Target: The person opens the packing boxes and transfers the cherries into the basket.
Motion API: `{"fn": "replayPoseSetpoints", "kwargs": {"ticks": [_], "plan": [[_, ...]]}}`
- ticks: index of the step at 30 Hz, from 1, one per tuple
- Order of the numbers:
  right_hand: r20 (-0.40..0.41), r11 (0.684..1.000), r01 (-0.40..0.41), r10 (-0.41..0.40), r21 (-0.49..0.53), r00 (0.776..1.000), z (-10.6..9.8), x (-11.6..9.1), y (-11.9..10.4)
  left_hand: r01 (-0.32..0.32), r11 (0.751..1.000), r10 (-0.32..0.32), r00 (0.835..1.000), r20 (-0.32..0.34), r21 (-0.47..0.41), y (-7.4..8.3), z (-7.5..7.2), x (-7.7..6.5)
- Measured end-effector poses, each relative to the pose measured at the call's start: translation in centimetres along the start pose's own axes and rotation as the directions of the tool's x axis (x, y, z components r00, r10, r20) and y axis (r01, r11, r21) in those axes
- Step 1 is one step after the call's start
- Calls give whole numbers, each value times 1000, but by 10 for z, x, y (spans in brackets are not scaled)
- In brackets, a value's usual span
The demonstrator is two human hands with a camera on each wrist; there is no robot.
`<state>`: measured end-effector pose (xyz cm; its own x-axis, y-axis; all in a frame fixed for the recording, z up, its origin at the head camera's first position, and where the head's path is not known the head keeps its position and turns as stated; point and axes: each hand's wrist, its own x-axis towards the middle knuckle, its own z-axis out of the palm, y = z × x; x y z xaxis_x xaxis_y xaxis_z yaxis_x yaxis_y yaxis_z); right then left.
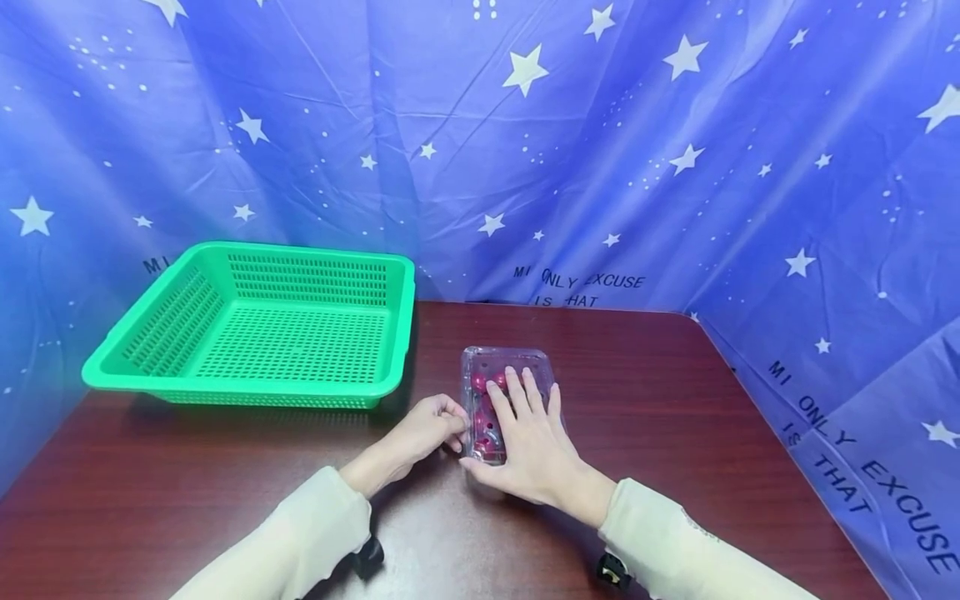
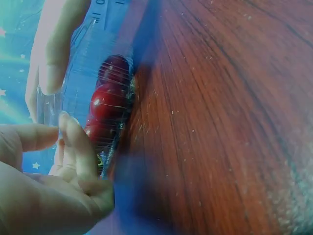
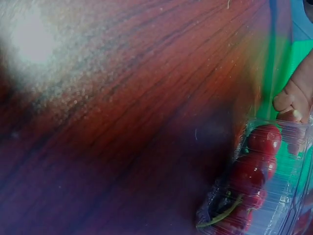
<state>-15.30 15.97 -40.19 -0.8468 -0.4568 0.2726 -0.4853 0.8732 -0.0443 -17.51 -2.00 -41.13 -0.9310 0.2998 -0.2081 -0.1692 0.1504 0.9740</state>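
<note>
A clear plastic clamshell box point(image 1: 480, 357) with red cherries point(image 1: 480, 383) inside stands on the table. My right hand point(image 1: 536, 454) lies spread across its lid, fingers straight and thumb near the front left corner. At the box's left edge, my left hand point(image 1: 427, 433) pinches the rim between thumb and fingertips. The left wrist view shows those left-hand fingers point(image 2: 73, 152) at the rim, beside the shiny cherries point(image 2: 108, 102). In the right wrist view a green stem point(image 3: 225, 215) shows among the fruit. The right hand hides much of the lid.
To the left of the box, a green plastic basket point(image 1: 405, 333) with slotted walls stands on the dark reddish wooden table point(image 1: 637, 400). A blue curtain with white stars point(image 1: 465, 100) hangs behind and along the sides of the table.
</note>
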Motion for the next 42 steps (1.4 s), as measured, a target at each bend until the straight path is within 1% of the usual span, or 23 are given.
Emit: {"fn": "replayPoseSetpoints", "kwargs": {"ticks": [3, 6, 9, 16, 23, 26, 31, 35, 38, 42], "plan": [[-1, 1000, -2, 2, 3, 1000, -1, 0, -2, 40, 999, -39, 999, 23, -29, 1, -1, 0], [-13, 1000, -3, 3, 0, 1000, -1, 0, -3, 62, 997, -59, 997, 57, -52, 1, -2, 0], [-12, 1000, -2, 2, -4, 1000, -1, 0, -3, 65, 996, -60, 995, 83, -66, 1, -4, 2], [44, 1000, -9, 9, -4, 999, 1, 3, -3, 70, 995, -59, 989, 136, -74, 0, -8, 4], [16, 998, 2, -2, -58, 1000, 2, 3, -1, 75, 995, -60, 980, 190, -70, 5, -8, 10], [9, 997, 9, -8, -70, 1000, 2, 3, -1, 85, 995, -74, 981, 180, -54, 7, -8, 11], [-4, 997, 17, -18, -70, 1000, 2, 4, 0, 98, 995, -94, 990, 106, -32, 9, -5, 11], [-24, 996, 24, -26, -84, 999, 3, 4, 0, 87, 996, -85, 995, 58, -27, 9, -2, 10], [-33, 996, 25, -28, -91, 999, 3, 3, 1, 75, 997, -74, 996, 43, -23, 7, 0, 11], [-31, 994, 31, -34, -101, 999, 3, 4, 1, 86, 996, -84, 996, 37, -32, 6, -1, 13]]}}
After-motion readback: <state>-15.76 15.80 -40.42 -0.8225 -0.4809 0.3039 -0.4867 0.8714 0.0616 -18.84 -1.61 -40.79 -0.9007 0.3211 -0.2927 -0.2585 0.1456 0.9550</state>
